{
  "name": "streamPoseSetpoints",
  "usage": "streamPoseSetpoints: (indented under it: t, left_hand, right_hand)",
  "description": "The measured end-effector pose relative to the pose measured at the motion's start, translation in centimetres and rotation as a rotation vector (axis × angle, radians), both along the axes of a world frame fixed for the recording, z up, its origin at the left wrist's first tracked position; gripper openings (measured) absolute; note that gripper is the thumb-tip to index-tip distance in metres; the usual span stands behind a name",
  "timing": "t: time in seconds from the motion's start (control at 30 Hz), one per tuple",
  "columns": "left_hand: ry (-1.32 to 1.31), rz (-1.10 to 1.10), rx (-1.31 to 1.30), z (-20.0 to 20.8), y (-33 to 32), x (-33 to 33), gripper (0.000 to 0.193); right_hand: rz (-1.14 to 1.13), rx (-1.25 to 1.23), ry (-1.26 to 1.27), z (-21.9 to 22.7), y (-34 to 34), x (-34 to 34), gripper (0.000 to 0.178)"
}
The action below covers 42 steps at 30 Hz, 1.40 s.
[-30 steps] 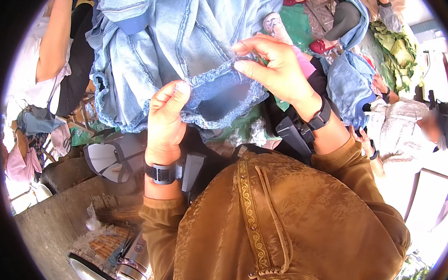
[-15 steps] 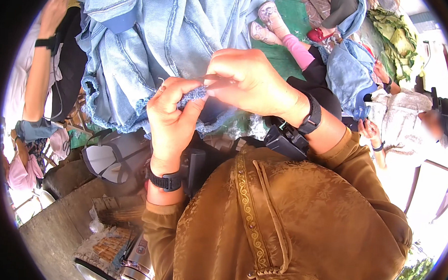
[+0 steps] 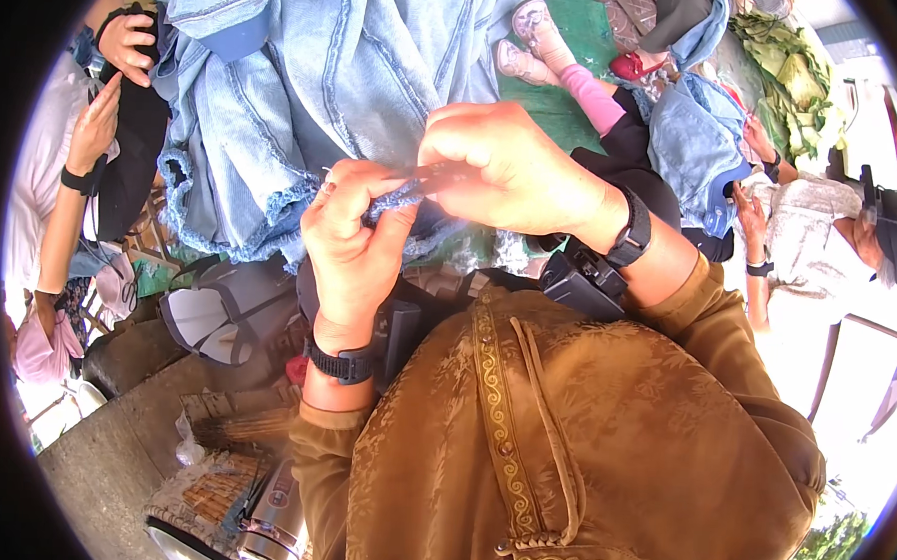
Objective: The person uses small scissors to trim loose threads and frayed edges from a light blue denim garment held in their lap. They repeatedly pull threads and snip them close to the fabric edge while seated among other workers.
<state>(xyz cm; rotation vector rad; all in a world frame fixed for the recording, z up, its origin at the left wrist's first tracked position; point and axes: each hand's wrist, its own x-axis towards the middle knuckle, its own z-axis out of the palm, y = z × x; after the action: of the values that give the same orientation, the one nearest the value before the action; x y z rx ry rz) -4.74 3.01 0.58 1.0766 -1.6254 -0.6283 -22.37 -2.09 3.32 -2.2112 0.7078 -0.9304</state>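
Note:
A light blue denim garment point(image 3: 296, 93) with frayed seams and hem spreads out on the far side of my hands. My left hand point(image 3: 350, 251) is closed, pinching a darker frayed strip of its edge point(image 3: 396, 198) between thumb and fingers. Just right of it, my right hand point(image 3: 518, 173) is closed around a thin, pointed metal tool point(image 3: 425, 170). Motion blurs that tool, so its exact kind does not show. Its tip lies right by the pinched edge, at the left fingertips.
A person point(image 3: 811, 231) on the right holds another piece of denim point(image 3: 690, 140). At the left another person's hands point(image 3: 95, 124) show. A grey bag point(image 3: 212, 315) lies below the garment; a metal flask point(image 3: 273, 513) stands lower left. Pale leafy scraps point(image 3: 788, 80) lie far right.
Both my hands have shifted slightly right, still gripping the frayed edge and the tool. The person at left has lowered one hand, and a second shows. At right, the other person's hand has risen.

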Motion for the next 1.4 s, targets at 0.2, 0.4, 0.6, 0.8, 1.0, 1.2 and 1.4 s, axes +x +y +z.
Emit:
streamPoseSetpoints:
  t: [0.2, 0.4, 0.6, 0.8, 1.0, 1.2, 1.4]
  left_hand:
    - [-0.057, 0.011, -0.021, -0.3, 0.5, 0.5, 0.023]
    - [-0.025, 0.033, -0.028, -0.3, 0.5, -0.2, 0.024]
    - [0.057, -0.013, 0.037, -1.0, 0.7, -0.1, 0.024]
    - [0.179, -0.006, 0.047, -2.6, 0.6, 0.5, 0.024]
    - [0.268, -0.018, 0.063, -2.7, 0.7, 0.4, 0.026]
    - [0.145, 0.016, -0.009, -2.1, 0.8, -0.3, 0.026]
    - [0.026, 0.052, -0.019, -0.8, 1.0, -0.6, 0.026]
  right_hand:
    - [0.144, 0.514, -0.211, 1.7, 0.6, -1.5, 0.015]
    - [0.127, 0.378, 0.03, 0.8, -0.3, -1.0, 0.015]
    - [0.143, 0.481, -0.044, -0.1, 0.3, -0.4, 0.014]
    - [0.182, 0.669, -0.225, 1.7, 1.8, -2.1, 0.013]
    - [-0.023, 0.333, 0.036, -0.2, 2.6, -5.0, 0.01]
    - [-0.014, 0.121, 0.008, 1.0, 2.4, -1.8, 0.024]
    - [-0.031, 0.046, 0.146, 1.0, 2.0, 0.1, 0.014]
